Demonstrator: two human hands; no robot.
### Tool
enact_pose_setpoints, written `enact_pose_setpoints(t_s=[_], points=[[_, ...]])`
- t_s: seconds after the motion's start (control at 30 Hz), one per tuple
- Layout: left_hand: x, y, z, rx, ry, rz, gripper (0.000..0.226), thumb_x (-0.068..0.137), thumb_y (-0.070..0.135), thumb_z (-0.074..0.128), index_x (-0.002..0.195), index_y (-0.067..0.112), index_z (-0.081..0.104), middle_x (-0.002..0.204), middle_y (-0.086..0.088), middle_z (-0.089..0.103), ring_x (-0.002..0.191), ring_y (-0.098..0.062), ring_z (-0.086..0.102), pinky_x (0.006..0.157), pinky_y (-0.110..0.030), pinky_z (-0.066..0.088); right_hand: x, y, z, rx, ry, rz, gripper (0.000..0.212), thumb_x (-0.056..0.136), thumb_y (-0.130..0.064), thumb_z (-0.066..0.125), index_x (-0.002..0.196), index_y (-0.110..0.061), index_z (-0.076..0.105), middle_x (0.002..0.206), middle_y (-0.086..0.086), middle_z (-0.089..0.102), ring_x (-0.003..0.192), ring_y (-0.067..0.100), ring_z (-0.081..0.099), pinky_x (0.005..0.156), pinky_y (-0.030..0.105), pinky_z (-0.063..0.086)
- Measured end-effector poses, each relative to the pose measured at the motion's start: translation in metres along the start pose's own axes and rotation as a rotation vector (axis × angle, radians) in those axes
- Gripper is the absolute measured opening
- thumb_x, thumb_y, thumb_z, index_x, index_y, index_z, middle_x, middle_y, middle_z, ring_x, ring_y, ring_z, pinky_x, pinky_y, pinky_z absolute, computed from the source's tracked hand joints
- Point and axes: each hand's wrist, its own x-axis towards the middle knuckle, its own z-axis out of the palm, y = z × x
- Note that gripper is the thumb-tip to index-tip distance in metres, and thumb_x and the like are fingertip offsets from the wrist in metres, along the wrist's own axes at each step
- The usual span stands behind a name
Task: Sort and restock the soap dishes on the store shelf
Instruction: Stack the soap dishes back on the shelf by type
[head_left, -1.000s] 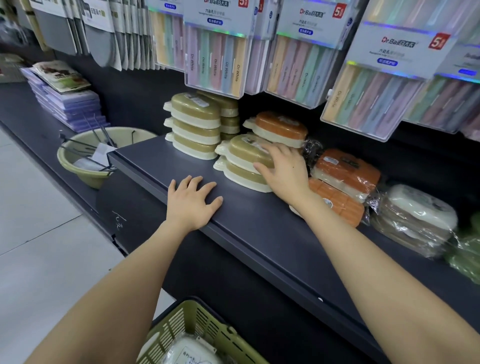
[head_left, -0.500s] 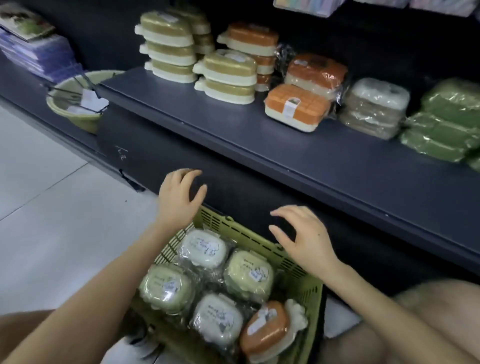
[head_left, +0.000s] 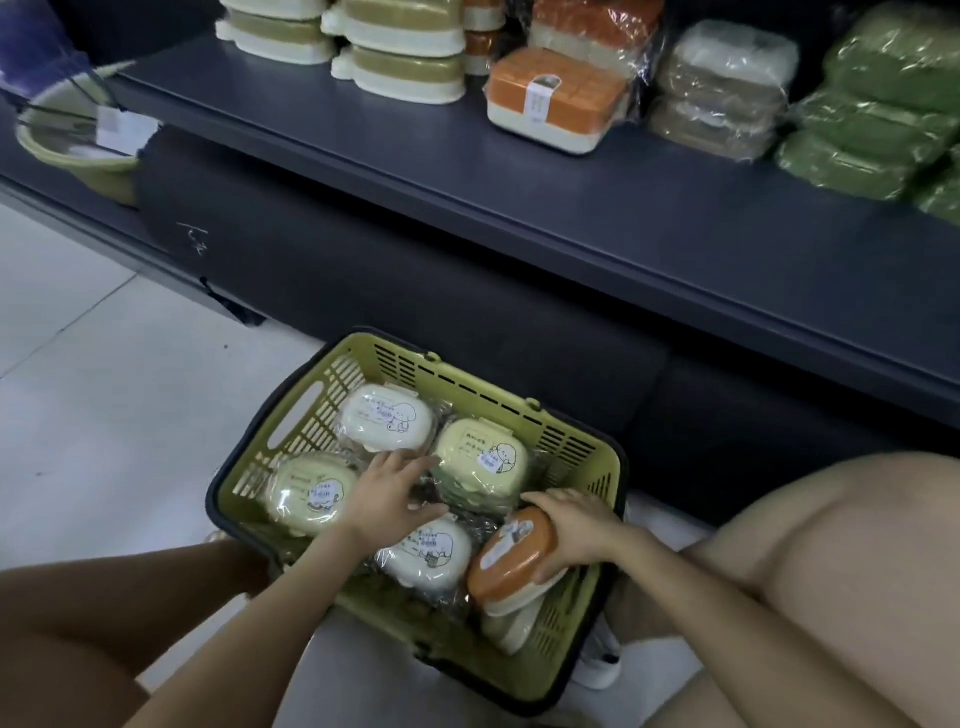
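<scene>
where hands hovered before, the right hand (head_left: 576, 525) now clasps the orange soap dish (head_left: 511, 558). left hand (head_left: 389, 493) fingers spread, seemingly empty. restock pick begun.

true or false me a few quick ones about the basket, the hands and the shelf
1. The right hand grips the orange soap dish in the basket. True.
2. Green wrapped packs are stacked at the right of the shelf. True.
3. The basket sits on the shelf. False: it stands on the floor below it.
4. The left hand lifts a white dish out. False: it lies open on the wrapped dishes inside the basket.
</scene>
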Motion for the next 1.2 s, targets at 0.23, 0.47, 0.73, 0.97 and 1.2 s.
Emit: enact_pose_setpoints(t_s=[0.23,0.47,0.73,0.97,1.2], points=[[0.017,-0.006,0.007,-0.035,0.037,0.003,0.074,0.08,0.059,0.065,0.142,0.027,0.042,0.145,0.001,0.041,0.134,-0.022,0.031,0.11,-0.036,0.028,0.01,-0.002,0.006,-0.009,0.008,-0.04,0.103,0.06,-0.058,0.082,0.144,-0.032,0.028,0.141,-0.002,0.048,0.127,0.021,0.045,0.108,0.038,0.025],[0.07,0.011,-0.003,0.119,-0.103,0.158,0.091,0.072,0.065,0.067,0.147,0.032,0.028,0.153,0.001,0.025,0.141,-0.023,0.016,0.116,-0.041,0.019,-0.027,0.021,-0.061,0.102,0.105,-0.044,0.096,0.059,-0.055,0.084,0.14,-0.04,0.035,0.136,-0.011,0.044,0.124,0.013,0.037,0.105,0.031,0.026],[0.107,0.031,0.006,0.332,-0.344,0.242,0.109,0.07,0.063,0.071,0.152,0.036,0.004,0.16,0.0,0.006,0.147,-0.024,0.0,0.117,-0.05,0.007,-0.038,0.036,-0.092,0.147,0.121,-0.047,0.093,0.062,-0.047,0.086,0.14,-0.039,0.035,0.126,-0.013,0.041,0.113,0.008,0.032,0.102,0.026,0.024],[0.1,0.025,0.008,0.179,-0.248,0.197,0.104,0.067,0.064,0.073,0.151,0.031,0.021,0.144,-0.003,0.033,0.134,-0.027,0.026,0.114,-0.038,0.025,-0.055,0.043,-0.097,0.15,0.154,-0.036,0.091,0.065,-0.045,0.085,0.14,-0.039,0.034,0.122,-0.017,0.037,0.112,0.007,0.03,0.098,0.024,0.022],[0.078,0.022,-0.001,0.023,-0.148,0.126,0.103,0.064,0.065,0.075,0.149,0.028,0.029,0.141,-0.008,0.036,0.129,-0.028,0.033,0.109,-0.035,0.032,-0.069,0.04,-0.111,0.178,0.194,-0.047,0.092,0.064,-0.044,0.086,0.14,-0.04,0.034,0.13,-0.014,0.04,0.12,0.01,0.035,0.107,0.031,0.027]])
